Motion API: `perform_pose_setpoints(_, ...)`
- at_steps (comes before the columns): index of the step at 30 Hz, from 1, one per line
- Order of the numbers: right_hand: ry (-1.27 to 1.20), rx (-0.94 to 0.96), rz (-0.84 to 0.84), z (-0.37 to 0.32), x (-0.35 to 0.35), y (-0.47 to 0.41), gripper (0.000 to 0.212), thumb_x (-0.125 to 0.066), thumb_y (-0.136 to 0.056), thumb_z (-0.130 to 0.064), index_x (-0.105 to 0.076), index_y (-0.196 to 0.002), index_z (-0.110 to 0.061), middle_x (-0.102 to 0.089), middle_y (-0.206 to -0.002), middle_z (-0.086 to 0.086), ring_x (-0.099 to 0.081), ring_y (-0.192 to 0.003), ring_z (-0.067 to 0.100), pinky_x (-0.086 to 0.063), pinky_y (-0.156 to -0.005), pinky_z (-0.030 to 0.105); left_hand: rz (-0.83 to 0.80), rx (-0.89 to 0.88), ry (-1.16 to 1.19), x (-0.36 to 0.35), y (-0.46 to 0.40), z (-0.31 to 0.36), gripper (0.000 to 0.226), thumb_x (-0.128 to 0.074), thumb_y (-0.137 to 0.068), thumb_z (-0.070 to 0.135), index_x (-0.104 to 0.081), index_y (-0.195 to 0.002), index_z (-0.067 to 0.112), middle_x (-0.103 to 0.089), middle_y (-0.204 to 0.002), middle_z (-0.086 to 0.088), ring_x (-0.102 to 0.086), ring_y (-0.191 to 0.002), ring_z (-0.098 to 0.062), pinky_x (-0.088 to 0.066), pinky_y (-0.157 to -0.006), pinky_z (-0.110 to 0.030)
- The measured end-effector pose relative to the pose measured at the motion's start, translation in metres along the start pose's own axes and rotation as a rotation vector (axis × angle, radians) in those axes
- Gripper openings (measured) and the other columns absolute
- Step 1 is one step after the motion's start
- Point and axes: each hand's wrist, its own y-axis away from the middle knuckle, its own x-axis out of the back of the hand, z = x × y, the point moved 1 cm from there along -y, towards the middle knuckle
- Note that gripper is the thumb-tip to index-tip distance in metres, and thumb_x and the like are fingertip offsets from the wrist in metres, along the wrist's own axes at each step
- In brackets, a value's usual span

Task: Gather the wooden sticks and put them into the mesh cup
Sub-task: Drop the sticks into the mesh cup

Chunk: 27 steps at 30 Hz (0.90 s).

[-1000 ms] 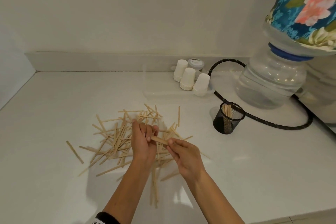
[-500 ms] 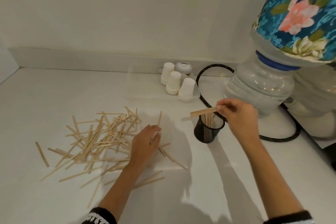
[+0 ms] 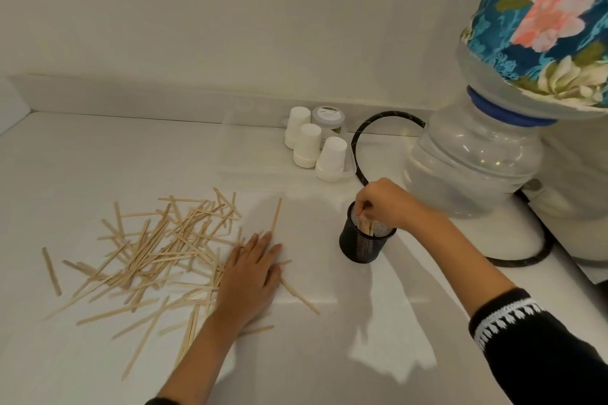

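A loose heap of wooden sticks (image 3: 158, 250) lies scattered across the white counter at the left. My left hand (image 3: 251, 273) rests flat with straight fingers on the heap's right edge. A black mesh cup (image 3: 362, 245) stands to the right of the heap, with several sticks upright inside it. My right hand (image 3: 385, 200) hovers over the cup's rim and pinches the top of a stick (image 3: 363, 222) whose lower part is down in the cup.
Three upturned white paper cups (image 3: 309, 145) and a grey-lidded jar (image 3: 329, 117) stand at the back. A black cable (image 3: 358, 161) loops behind the mesh cup. A large water bottle (image 3: 473, 158) with a floral cover stands at the right.
My right hand carried a stick from the heap over to the mesh cup and lowered it inside. My left hand let go and now lies flat on the sticks.
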Motion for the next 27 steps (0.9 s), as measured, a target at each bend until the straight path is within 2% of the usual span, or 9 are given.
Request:
perform_pose_setpoints(5,0.065,0.008,0.0,-0.002,-0.002,-0.007,0.021,-0.062,-0.086,-0.01,-0.071,-0.105,-0.014,-0.067,-0.109,0.008,-0.062,-0.1,0.024,-0.05,-0.088,0.029,0.012,0.001,0.009,0.0,0.0,0.0,0.049,-0.031,-0.096,0.04,-0.047,-0.138,0.022,-0.032,-0.153,0.0,-0.024,-0.143,-0.022,-0.018,-0.115,-0.044)
perform_pose_setpoints(7,0.082,-0.028,0.081,0.001,0.007,-0.005,0.022,-0.061,-0.087,-0.011,-0.071,-0.107,-0.015,-0.066,-0.11,0.01,-0.061,-0.101,0.026,-0.047,-0.086,0.028,0.0,0.011,0.017,-0.002,-0.001,-0.001,0.045,-0.036,-0.098,0.037,-0.043,-0.141,0.024,-0.027,-0.155,0.002,-0.018,-0.145,-0.02,-0.014,-0.116,-0.042)
perform_pose_setpoints(10,0.014,-0.078,0.24,0.002,0.02,0.004,0.023,-0.058,-0.089,-0.01,-0.069,-0.11,-0.013,-0.067,-0.109,0.012,-0.061,-0.102,0.028,-0.046,-0.09,0.031,-0.044,0.018,-0.002,-0.002,-0.001,-0.003,0.048,-0.033,-0.099,0.039,-0.034,-0.145,0.026,-0.019,-0.158,0.004,-0.011,-0.146,-0.017,-0.007,-0.117,-0.04)
perform_pose_setpoints(14,-0.112,-0.03,0.414,-0.02,0.012,0.019,0.021,-0.059,-0.09,-0.011,-0.071,-0.107,-0.012,-0.071,-0.106,0.007,-0.062,-0.101,0.024,-0.046,-0.092,0.03,-0.075,-0.001,-0.018,0.002,-0.002,-0.004,0.055,-0.027,-0.099,0.044,-0.019,-0.15,0.025,-0.015,-0.159,0.002,-0.008,-0.146,-0.017,-0.001,-0.117,-0.041)
perform_pose_setpoints(17,-0.23,0.039,0.401,-0.047,-0.019,0.027,0.018,-0.062,-0.088,-0.016,-0.073,-0.103,-0.012,-0.072,-0.104,0.003,-0.064,-0.097,0.02,-0.044,-0.09,0.025,-0.049,0.004,0.005,0.013,0.0,-0.013,0.055,-0.025,-0.1,0.043,-0.018,-0.15,0.023,-0.02,-0.158,0.002,-0.012,-0.146,-0.017,-0.002,-0.117,-0.042)
perform_pose_setpoints(20,-0.32,0.077,0.28,-0.073,-0.066,0.028,0.023,-0.063,-0.088,-0.02,-0.071,-0.107,-0.01,-0.072,-0.108,0.004,-0.065,-0.098,0.018,-0.044,-0.088,0.022,-0.016,0.038,0.048,0.027,0.01,-0.034,0.054,-0.022,-0.099,0.04,-0.024,-0.149,0.022,-0.026,-0.156,0.001,-0.016,-0.145,-0.016,-0.005,-0.117,-0.043)
perform_pose_setpoints(23,-0.394,0.028,0.114,-0.098,-0.115,0.03,0.051,-0.061,-0.09,-0.035,-0.051,-0.133,-0.01,-0.052,-0.138,0.007,-0.049,-0.126,0.018,-0.034,-0.105,0.025,0.026,0.084,0.075,0.043,0.029,-0.065,0.06,-0.018,-0.093,0.041,-0.032,-0.147,0.018,-0.034,-0.152,-0.003,-0.024,-0.143,-0.02,-0.01,-0.116,-0.045)
perform_pose_setpoints(25,-0.417,-0.01,-0.015,-0.112,-0.141,0.032,0.083,-0.061,-0.084,-0.052,-0.026,-0.147,-0.011,-0.024,-0.155,0.006,-0.023,-0.143,0.019,-0.019,-0.115,0.03,0.06,0.107,0.058,0.053,0.043,-0.088,0.063,-0.015,-0.092,0.042,-0.039,-0.143,0.014,-0.04,-0.149,-0.007,-0.031,-0.14,-0.024,-0.016,-0.114,-0.047)
perform_pose_setpoints(27,-0.368,-0.002,-0.09,-0.123,-0.159,0.033,0.112,-0.06,-0.072,-0.069,-0.005,-0.151,-0.014,0.001,-0.16,0.004,0.001,-0.147,0.018,-0.005,-0.12,0.037,0.074,0.126,0.046,0.061,0.055,-0.111,0.068,-0.011,-0.09,0.045,-0.042,-0.141,0.014,-0.042,-0.147,-0.006,-0.033,-0.139,-0.024,-0.019,-0.113,-0.049)
